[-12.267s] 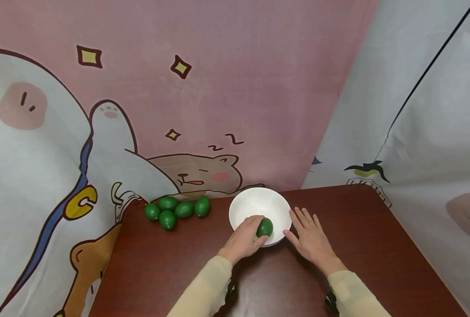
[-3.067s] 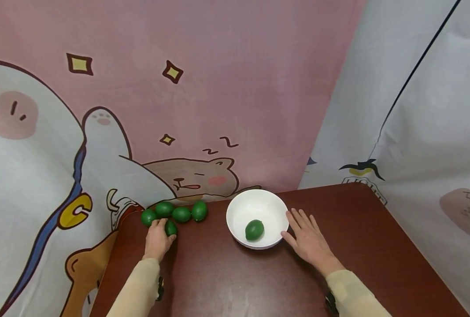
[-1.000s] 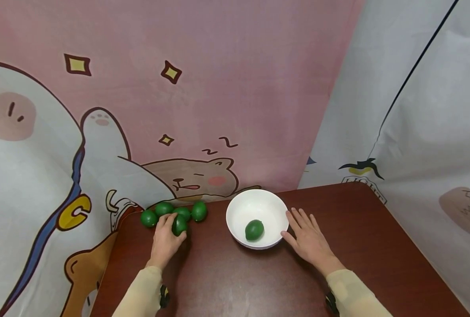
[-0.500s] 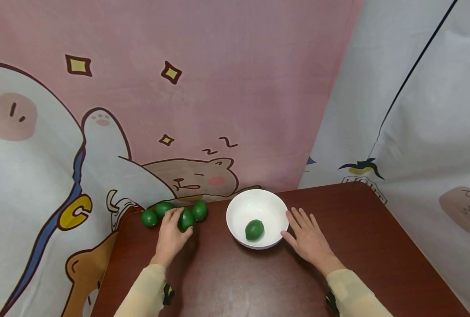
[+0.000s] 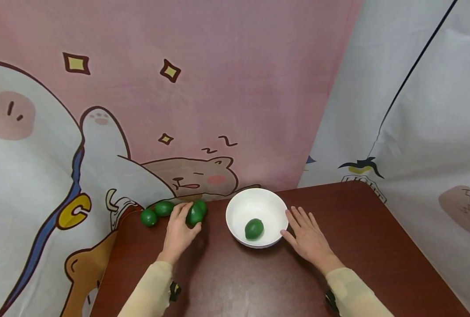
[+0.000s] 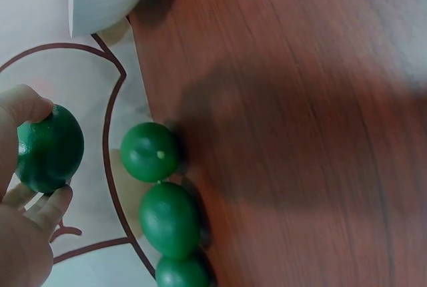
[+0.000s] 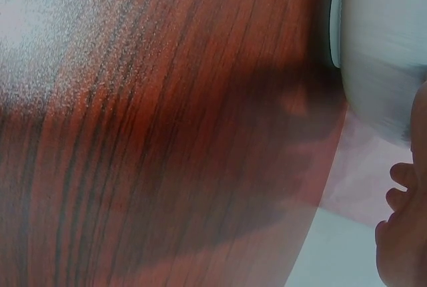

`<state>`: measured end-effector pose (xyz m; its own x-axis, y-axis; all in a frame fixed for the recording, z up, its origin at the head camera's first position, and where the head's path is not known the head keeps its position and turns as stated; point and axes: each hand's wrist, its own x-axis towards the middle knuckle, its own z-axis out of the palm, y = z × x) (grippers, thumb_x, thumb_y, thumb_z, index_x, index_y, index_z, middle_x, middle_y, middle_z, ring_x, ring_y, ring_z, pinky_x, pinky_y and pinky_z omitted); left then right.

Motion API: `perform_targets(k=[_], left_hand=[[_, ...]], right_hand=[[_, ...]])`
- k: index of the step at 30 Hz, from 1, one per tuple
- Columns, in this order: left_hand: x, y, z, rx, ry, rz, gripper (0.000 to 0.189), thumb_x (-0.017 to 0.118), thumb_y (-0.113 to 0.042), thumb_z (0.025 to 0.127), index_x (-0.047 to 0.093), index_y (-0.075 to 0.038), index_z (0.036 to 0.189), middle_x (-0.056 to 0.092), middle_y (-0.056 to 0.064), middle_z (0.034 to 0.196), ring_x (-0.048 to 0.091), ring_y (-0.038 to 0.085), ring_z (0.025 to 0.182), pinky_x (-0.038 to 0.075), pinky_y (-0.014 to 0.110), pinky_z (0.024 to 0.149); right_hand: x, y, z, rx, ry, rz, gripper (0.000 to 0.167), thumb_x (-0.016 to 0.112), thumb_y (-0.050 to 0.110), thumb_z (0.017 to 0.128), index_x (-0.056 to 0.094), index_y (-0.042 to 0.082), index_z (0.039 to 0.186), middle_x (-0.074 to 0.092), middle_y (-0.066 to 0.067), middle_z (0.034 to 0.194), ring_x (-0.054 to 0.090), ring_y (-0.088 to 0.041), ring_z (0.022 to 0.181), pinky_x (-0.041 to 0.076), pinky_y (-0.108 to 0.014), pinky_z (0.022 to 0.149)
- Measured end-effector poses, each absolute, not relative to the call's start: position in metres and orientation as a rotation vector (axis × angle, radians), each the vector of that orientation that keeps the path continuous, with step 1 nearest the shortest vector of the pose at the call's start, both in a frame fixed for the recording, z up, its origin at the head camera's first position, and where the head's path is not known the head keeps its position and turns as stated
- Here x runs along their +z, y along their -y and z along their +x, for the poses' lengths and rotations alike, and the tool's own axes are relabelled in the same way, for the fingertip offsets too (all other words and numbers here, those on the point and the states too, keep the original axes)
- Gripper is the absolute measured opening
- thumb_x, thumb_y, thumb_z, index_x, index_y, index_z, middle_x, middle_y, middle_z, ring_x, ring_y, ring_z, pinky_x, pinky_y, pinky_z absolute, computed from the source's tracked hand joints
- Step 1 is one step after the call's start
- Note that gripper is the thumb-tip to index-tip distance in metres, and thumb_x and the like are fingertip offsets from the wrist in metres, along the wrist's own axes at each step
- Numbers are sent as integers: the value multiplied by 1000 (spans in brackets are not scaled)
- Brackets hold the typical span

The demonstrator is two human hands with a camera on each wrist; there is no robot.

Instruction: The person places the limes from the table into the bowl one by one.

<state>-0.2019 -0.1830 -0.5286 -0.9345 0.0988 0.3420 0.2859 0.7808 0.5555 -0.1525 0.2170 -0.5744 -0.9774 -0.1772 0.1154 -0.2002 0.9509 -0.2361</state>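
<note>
Head view: Just left of centre in the lower half of the frame, a person's left hand (image 5: 179, 235) grips a glossy, deep-green, egg-shaped fruit (image 5: 195, 215), thumb on one side and fingers curled on the other. The left wrist view puts that piece at its left edge, apart from its neighbours and, as I judge it, lifted off the reddish-brown, wood-grained table (image 5: 227, 281).

Just right of centre stands a round, smooth white bowl (image 5: 254, 202), one matching green fruit (image 5: 254, 229) lying inside. The right hand (image 5: 308, 240), farther right, holds nothing, its straight fingers spread at the bowl's rim; whether they touch it, I cannot say for certain.

Three more green fruits (image 6: 170, 220) run in a row to the bottom edge of the left wrist view, lying outside the bowl. In the head view the group sits left of centre, toward the table's far edge, and the left hand may hide part of it.

By my count, one piece is in, one is in hand and at least three wait outside: early work, it seems, with the gripped fruit not yet over the bowl.
</note>
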Motion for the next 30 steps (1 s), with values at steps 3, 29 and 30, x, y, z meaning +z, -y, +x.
perform_targets(k=[3, 29, 30], left_hand=[[-526, 177, -202, -904, 2665, -309, 68, 85, -13, 82, 58, -6, 144, 52, 15, 139, 58, 35, 121, 55, 54, 94], [-514, 136, -200, -956, 2583, -433, 68, 87, -10, 78, 61, -6, 141, 55, 12, 137, 61, 34, 119, 56, 50, 93], [-514, 135, -200, -956, 2582, -436, 67, 87, -10, 78, 61, -7, 141, 55, 12, 137, 61, 34, 119, 56, 50, 93]], right_hand=[[-574, -217, -153, 369, 3003, 298, 76, 54, 52, 103, 35, 6, 160, 32, -20, 165, 24, -40, 155, 18, -60, 124], [-574, -217, -153, 364, 3012, 279, 76, 55, 53, 102, 36, 7, 161, 30, -19, 167, 21, -41, 155, 14, -61, 124], [-574, -217, -153, 366, 3013, 277, 76, 55, 52, 102, 36, 7, 161, 30, -19, 167, 21, -41, 156, 14, -61, 124]])
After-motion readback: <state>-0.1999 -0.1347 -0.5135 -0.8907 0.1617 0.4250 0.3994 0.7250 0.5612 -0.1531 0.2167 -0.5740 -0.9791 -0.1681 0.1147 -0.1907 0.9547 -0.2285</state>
